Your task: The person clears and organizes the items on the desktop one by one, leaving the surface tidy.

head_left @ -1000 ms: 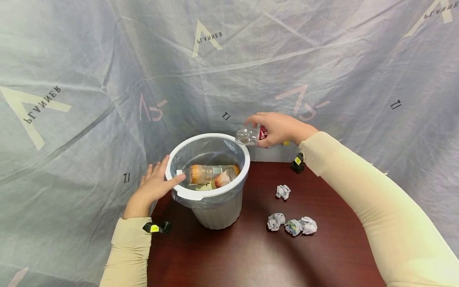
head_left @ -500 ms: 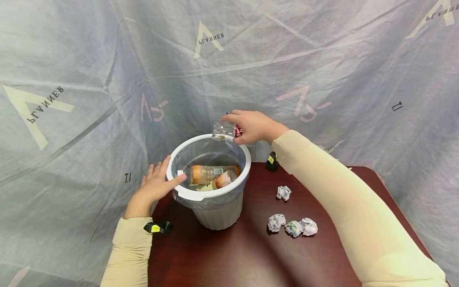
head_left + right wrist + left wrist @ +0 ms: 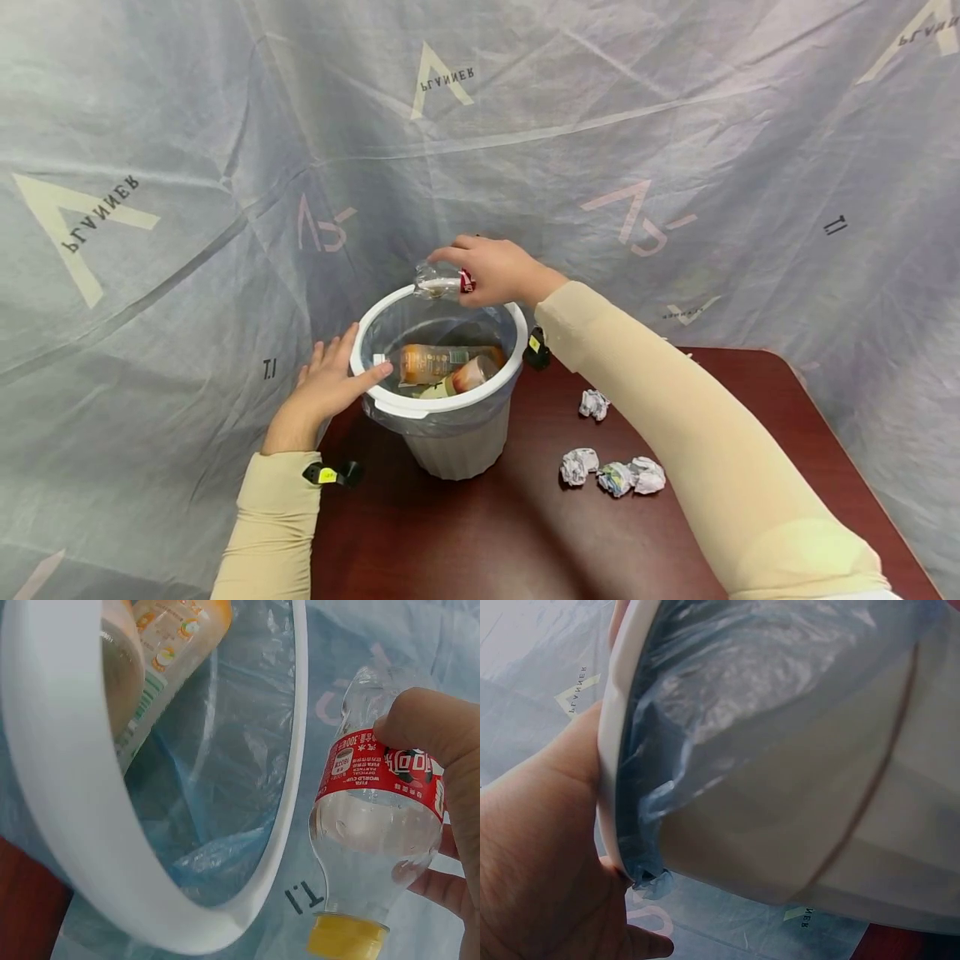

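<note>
A white bin (image 3: 390, 406) lined with a clear bag stands on the dark red table (image 3: 525, 533); its rim also shows in the wrist views (image 3: 60, 825) (image 3: 615, 750). Inside lie two bottles with orange labels (image 3: 438, 364) (image 3: 150, 652). My right hand (image 3: 495, 271) grips an empty clear bottle with a red label and yellow cap (image 3: 375, 817) (image 3: 438, 283), held over the bin's far rim. My left hand (image 3: 326, 387) rests against the bin's left side, thumb on the rim, fingers straight.
Several crumpled paper balls (image 3: 611, 475) lie on the table right of the bin, one more (image 3: 592, 404) a little farther back. A grey printed sheet (image 3: 187, 208) hangs behind and around the table.
My right hand has carried the clear bottle leftward, from right of the bin to over its far rim. The left hand and the bin have stayed put.
</note>
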Demonstrator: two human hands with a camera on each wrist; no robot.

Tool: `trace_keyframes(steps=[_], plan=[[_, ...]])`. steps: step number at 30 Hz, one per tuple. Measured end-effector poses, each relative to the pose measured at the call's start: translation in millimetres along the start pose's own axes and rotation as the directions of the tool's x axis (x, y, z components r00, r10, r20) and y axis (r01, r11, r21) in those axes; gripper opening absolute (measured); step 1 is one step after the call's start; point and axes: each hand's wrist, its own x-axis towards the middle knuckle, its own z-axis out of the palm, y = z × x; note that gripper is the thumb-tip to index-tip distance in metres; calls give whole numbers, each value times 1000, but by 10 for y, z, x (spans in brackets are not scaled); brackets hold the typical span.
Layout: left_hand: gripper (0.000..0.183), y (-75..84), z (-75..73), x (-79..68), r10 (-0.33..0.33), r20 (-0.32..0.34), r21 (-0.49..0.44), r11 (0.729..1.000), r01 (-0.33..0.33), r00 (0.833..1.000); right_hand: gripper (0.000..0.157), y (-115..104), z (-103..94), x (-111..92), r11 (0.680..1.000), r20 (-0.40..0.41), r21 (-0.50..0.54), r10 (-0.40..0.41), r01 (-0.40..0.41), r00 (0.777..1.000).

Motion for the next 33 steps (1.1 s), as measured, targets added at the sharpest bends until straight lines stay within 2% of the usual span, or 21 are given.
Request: trace_keyframes(steps=[4,9,15,19,24,28,33], plan=[[108,20,2,5,-2,2,4,1000,2,1000,66,-31,25,23,1000,-16,13,-19,19,1000],[107,37,2,5,-5,12,11,1000,4,1000,65,-42,14,25,997,-102,33,-70,74,992],[107,37,3,3,-7,7,14,1000,7,1000,58,46,-33,-70,998,-169,20,-47,51,985],[108,37,1,-4,-4,2,16,1000,4,1000,56,174,-30,-195,999,-186,46,0,9,983],[107,29,-7,-6,3,-1,23,1000,-3,1000,55,398,11,-403,989,-211,118,109,-85,971],[107,22,-6,3,5,-2,24,1000,-5,1000,58,590,92,-587,964,-206,199,220,-179,954],[107,18,-1,10,3,-1,20,1000,-2,1000,60,844,320,-848,919,-199,301,323,-256,925]])
